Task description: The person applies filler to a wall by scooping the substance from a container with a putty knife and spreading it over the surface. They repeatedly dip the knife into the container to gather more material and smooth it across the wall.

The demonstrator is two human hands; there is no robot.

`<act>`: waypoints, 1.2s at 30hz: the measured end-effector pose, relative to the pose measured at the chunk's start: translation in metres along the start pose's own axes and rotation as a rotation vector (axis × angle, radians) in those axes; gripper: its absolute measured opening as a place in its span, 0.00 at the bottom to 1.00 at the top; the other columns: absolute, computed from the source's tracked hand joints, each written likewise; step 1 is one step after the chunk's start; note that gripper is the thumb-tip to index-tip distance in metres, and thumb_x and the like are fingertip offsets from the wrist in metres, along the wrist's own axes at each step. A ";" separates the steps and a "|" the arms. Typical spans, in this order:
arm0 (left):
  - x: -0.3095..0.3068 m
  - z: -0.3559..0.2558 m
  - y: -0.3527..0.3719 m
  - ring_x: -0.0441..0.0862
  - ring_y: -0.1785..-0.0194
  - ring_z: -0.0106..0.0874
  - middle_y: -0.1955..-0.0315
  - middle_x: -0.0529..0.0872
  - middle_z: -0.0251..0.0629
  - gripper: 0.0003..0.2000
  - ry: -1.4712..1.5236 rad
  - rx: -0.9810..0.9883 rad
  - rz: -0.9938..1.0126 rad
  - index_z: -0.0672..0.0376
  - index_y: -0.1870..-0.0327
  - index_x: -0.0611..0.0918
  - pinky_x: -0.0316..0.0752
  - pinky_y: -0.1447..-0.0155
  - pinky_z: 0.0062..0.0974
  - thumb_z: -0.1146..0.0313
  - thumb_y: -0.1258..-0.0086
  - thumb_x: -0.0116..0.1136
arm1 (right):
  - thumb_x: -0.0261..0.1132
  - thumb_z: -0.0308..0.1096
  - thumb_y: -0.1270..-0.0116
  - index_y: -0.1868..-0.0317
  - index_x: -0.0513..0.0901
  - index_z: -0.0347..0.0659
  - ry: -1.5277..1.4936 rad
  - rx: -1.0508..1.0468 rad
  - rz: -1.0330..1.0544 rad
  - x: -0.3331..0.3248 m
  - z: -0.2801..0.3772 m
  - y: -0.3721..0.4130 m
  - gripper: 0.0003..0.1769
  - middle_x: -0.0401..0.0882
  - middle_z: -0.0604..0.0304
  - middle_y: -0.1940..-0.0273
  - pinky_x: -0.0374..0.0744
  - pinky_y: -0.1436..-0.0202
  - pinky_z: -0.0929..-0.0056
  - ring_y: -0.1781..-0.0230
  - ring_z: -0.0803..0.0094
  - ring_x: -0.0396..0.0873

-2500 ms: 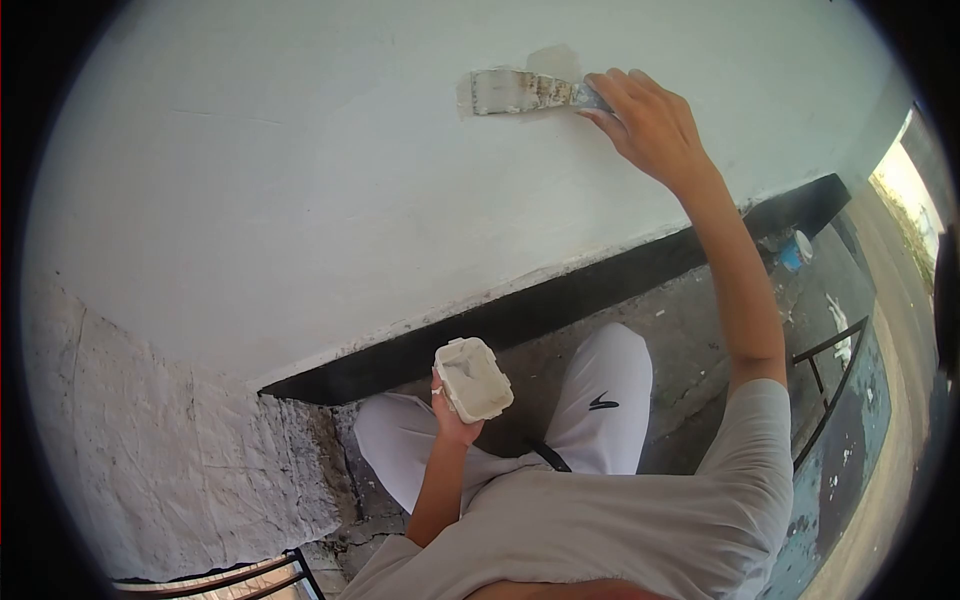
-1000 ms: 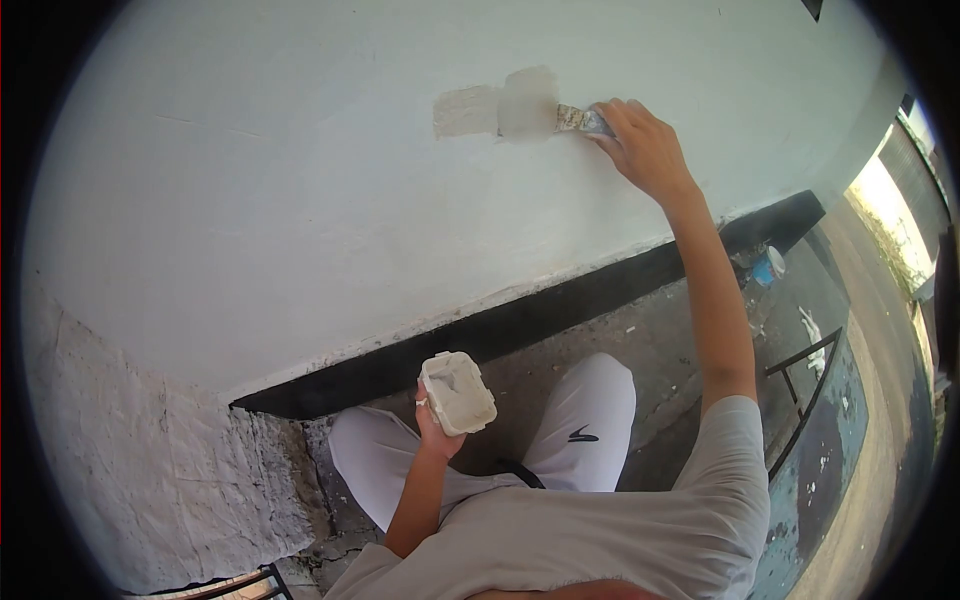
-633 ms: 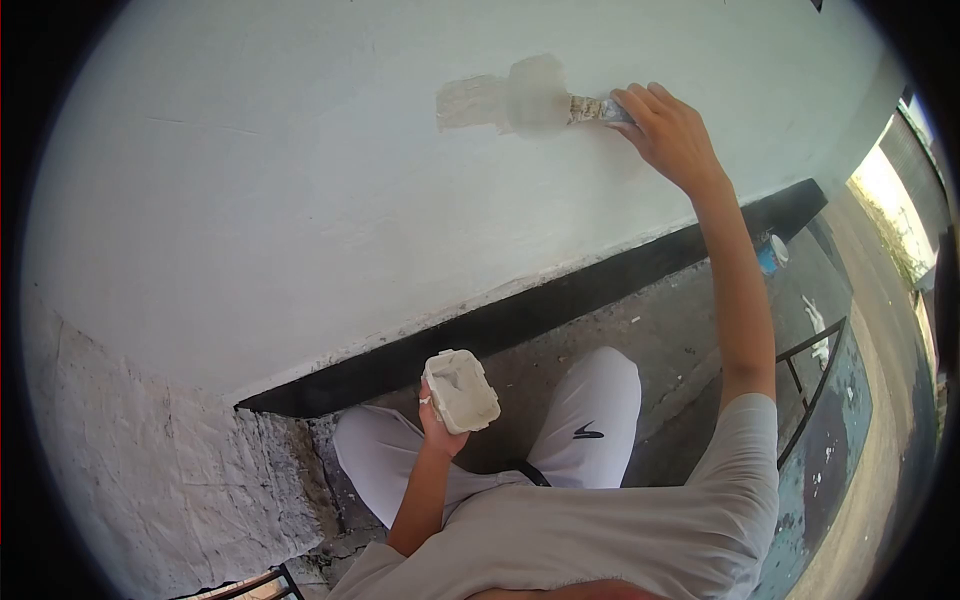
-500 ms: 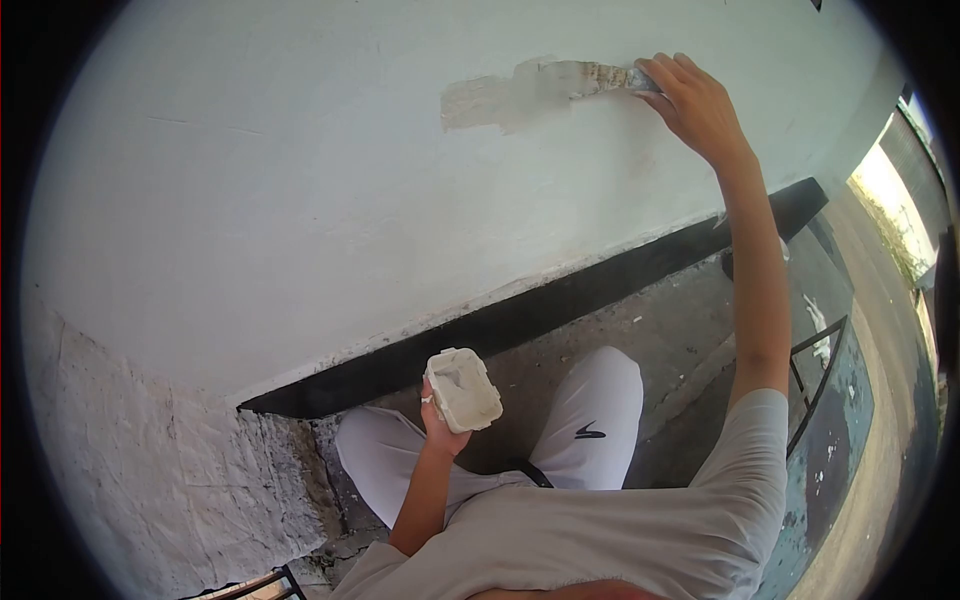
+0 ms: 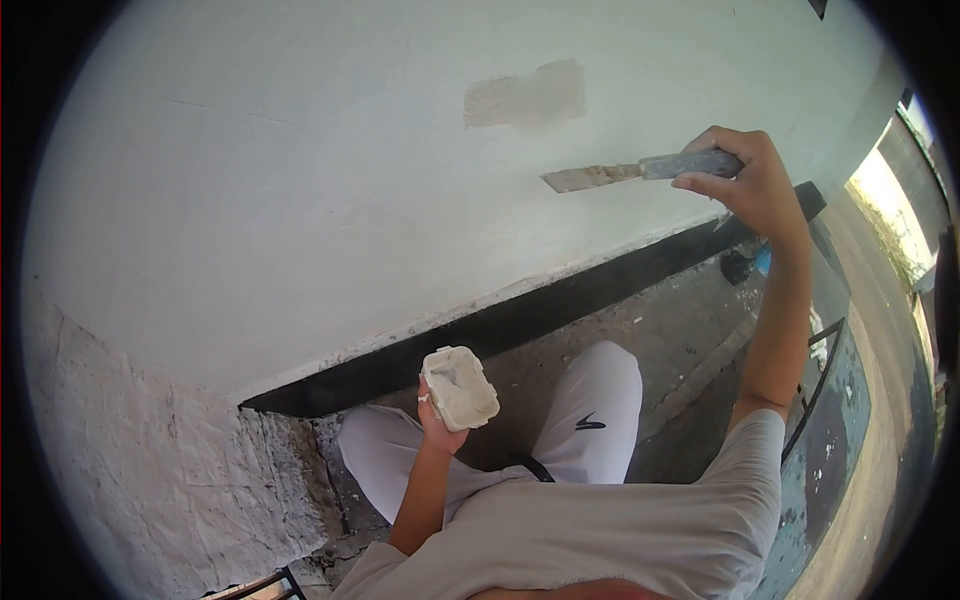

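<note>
My right hand [image 5: 745,178] is closed around the grey handle of a putty knife [image 5: 600,178], whose blade is smeared with filler and points left. The blade sits below a damp-looking greyish-beige patch of filler [image 5: 525,97] on the white wall [image 5: 330,200]. Low in the view, my left hand [image 5: 438,422] grips a small off-white plastic tub [image 5: 460,388] by its left side, over my lap. Pale paste coats the inside of the tub, and a white smear shows on a finger of that hand.
A black band [image 5: 480,335] runs along the wall's foot above the grey concrete floor [image 5: 690,340]. Rough whitewashed masonry [image 5: 190,480] stands at lower left. A dark metal frame [image 5: 812,385] is beside my right arm, with a dark and blue object [image 5: 742,266] near the wall.
My right hand has drawn the putty knife off the filler patch and moved it down and slightly right, baring the whole patch. My left hand and the tub have barely moved.
</note>
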State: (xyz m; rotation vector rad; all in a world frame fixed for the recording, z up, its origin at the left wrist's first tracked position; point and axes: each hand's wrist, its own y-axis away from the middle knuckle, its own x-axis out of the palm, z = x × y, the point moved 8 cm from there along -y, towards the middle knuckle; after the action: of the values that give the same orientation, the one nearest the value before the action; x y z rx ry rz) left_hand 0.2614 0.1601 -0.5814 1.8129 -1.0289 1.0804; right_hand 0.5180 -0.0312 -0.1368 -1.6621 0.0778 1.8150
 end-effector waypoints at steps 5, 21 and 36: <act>-0.008 -0.002 -0.001 0.82 0.39 0.45 0.38 0.81 0.41 0.31 -0.001 0.008 0.002 0.48 0.29 0.72 0.79 0.37 0.52 0.36 0.23 0.44 | 0.75 0.37 0.33 0.54 0.80 0.33 -0.620 -0.093 -0.235 -0.006 0.013 -0.019 0.17 0.87 0.54 0.62 0.77 0.75 0.79 0.75 0.75 0.80; -0.006 -0.004 -0.005 0.81 0.37 0.42 0.38 0.80 0.40 0.30 0.039 0.031 0.007 0.48 0.28 0.71 0.78 0.34 0.49 0.38 0.21 0.43 | 0.70 0.37 0.27 0.52 0.72 0.43 -0.344 -0.126 -0.349 0.025 0.088 -0.076 0.15 0.85 0.57 0.61 0.81 0.64 0.85 0.70 0.78 0.81; -0.006 0.005 -0.016 0.82 0.40 0.46 0.39 0.82 0.40 0.31 0.026 0.003 0.007 0.48 0.29 0.73 0.79 0.36 0.54 0.36 0.23 0.43 | 0.68 0.35 0.27 0.54 0.69 0.35 -0.485 -0.039 -0.332 0.003 0.088 -0.081 0.16 0.76 0.58 0.71 0.74 0.84 0.80 0.83 0.79 0.72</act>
State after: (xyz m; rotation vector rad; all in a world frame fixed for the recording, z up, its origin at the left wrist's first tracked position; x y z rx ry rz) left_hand 0.2750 0.1632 -0.5919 1.7943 -1.0202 1.1072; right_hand 0.4826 0.0734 -0.0917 -1.1346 -0.4212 1.9070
